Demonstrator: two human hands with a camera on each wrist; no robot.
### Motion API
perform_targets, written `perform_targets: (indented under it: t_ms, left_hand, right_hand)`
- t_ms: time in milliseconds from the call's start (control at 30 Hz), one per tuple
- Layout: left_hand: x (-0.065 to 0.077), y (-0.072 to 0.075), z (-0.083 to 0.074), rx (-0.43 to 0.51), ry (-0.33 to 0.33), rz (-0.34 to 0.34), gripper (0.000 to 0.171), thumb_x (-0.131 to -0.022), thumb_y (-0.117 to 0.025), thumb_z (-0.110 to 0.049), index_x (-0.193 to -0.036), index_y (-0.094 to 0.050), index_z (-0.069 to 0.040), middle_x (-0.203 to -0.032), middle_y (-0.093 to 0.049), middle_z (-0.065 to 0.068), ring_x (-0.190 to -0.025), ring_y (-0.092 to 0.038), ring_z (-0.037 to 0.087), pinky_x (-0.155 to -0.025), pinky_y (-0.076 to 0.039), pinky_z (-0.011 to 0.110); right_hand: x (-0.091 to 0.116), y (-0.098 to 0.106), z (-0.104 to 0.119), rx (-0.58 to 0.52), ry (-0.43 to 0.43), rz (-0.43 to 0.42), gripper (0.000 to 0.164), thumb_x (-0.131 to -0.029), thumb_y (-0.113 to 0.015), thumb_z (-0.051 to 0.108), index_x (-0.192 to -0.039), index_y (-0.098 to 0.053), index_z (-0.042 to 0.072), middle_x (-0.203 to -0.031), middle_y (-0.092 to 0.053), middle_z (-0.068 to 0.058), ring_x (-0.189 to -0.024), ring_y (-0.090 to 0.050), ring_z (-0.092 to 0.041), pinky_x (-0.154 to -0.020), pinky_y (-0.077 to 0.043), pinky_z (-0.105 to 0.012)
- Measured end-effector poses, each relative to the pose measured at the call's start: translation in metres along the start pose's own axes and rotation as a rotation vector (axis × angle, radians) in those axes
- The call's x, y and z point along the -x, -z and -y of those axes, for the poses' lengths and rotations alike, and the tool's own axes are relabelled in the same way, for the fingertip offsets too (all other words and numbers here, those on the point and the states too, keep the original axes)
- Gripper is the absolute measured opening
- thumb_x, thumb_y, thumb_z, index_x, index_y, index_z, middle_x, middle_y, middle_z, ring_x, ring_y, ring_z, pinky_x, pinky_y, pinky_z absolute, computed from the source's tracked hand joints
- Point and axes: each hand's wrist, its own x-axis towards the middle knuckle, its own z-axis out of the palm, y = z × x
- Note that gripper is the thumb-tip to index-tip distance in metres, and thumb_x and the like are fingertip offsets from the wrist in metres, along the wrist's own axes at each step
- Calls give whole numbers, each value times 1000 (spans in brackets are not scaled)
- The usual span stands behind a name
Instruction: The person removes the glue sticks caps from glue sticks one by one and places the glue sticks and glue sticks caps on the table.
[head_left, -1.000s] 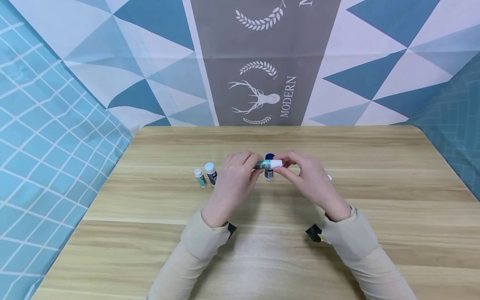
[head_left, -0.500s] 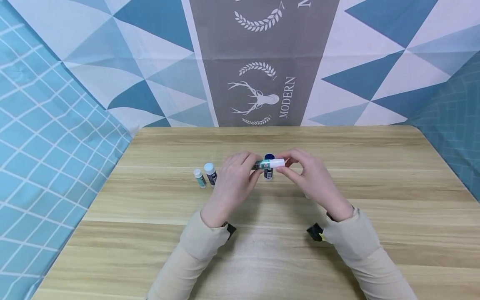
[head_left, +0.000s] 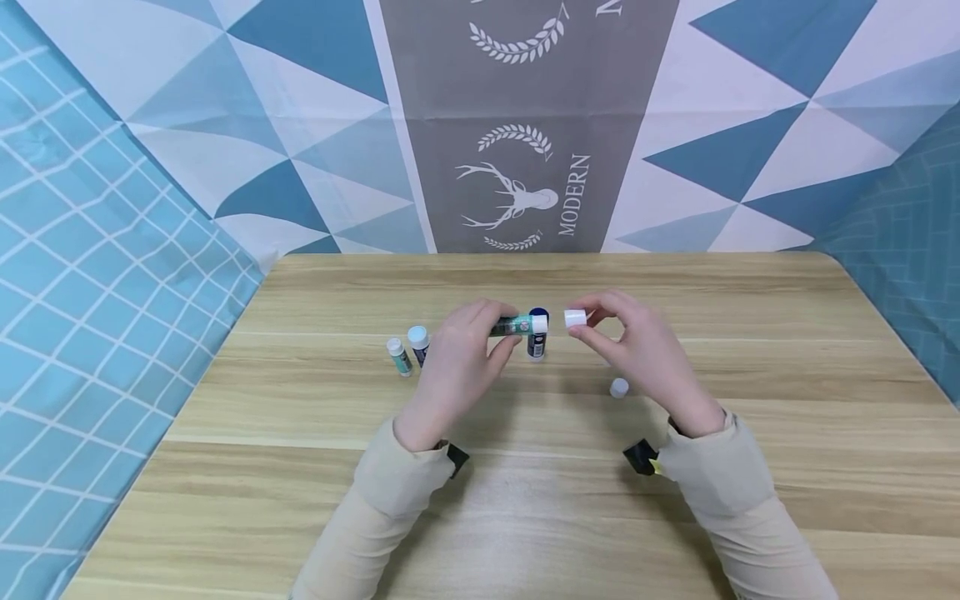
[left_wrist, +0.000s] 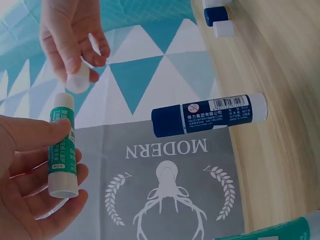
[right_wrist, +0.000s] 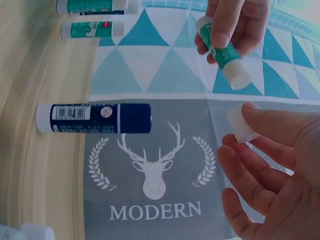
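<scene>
Above the table, my left hand (head_left: 459, 354) grips a green glue stick (left_wrist: 63, 145) between thumb and fingers. The stick lies level in the head view, its bare white end toward the right hand. A short way off, my right hand (head_left: 637, 350) pinches a white cap (head_left: 575, 318) between thumb and fingertips, apart from the stick. Behind the gap between the hands stands a navy glue stick (head_left: 537, 343) with its dark cap on. On the table below the right hand is another small white cap (head_left: 618, 387).
Left of the left hand stand a small green glue stick (head_left: 401, 358) and a larger glue stick (head_left: 419, 340) with a pale top, partly hidden by that hand. A navy piece (left_wrist: 216, 16) shows near white caps in the left wrist view. A patterned cloth (head_left: 525, 125) hangs behind the table (head_left: 525, 517).
The right hand has pulled the white cap off the green glue stick and moved right with it. The left hand has shifted slightly left. The white cap on the table has come into full view.
</scene>
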Motion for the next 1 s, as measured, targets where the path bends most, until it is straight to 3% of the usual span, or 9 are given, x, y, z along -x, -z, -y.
perform_targets:
  t_ms: [233,367,567,733,833,1000]
  left_hand:
    - [-1,1,3,73,111,45,28,-81,-68,-15,-107,-63,-8,-96,-64,3,-79,-60,14,-68,-49,28]
    - [-2,0,6,117,165,67,28,-83,-66,-16,-110,-63,-8,-97,-63,4,-72,-57,14,-63,-48,27]
    - [-2,2,10,172,210,66,22,-82,-65,-12,-104,-64,-9,-93,-64,3,-75,-59,13,-64,-48,25]
    - [-3,8,16,220,268,60,22,-81,-66,-13,-102,-63,-9,-93,-67,4,-83,-64,17,-69,-51,31]
    - [-1,12,22,218,319,75,23,-81,-66,-14,-103,-61,-8,-94,-68,5,-87,-64,20,-76,-50,34]
    - [6,21,33,177,412,129,24,-81,-64,-13,-102,-58,-4,-92,-67,8,-86,-64,23,-77,-49,35]
  right_hand:
    - [-3,10,-12,47,-123,130,30,-85,-64,25,-109,-63,9,-98,-64,-6,-86,-58,-20,-60,-40,-30]
    - [-3,18,-22,99,-199,204,29,-86,-62,27,-109,-63,8,-95,-65,-8,-86,-58,-22,-68,-41,-35]
    - [-2,29,-34,191,-235,303,24,-85,-62,22,-103,-65,7,-86,-65,-7,-80,-58,-22,-65,-43,-36]
    - [0,34,-41,210,-240,361,23,-84,-62,20,-103,-65,7,-86,-64,-7,-80,-58,-22,-66,-44,-37]
    - [1,37,-45,209,-260,407,22,-83,-62,18,-102,-65,6,-87,-64,-7,-80,-58,-22,-67,-45,-37]
    - [3,45,-53,210,-291,482,21,-82,-60,12,-101,-63,4,-87,-63,-9,-76,-56,-20,-65,-44,-35]
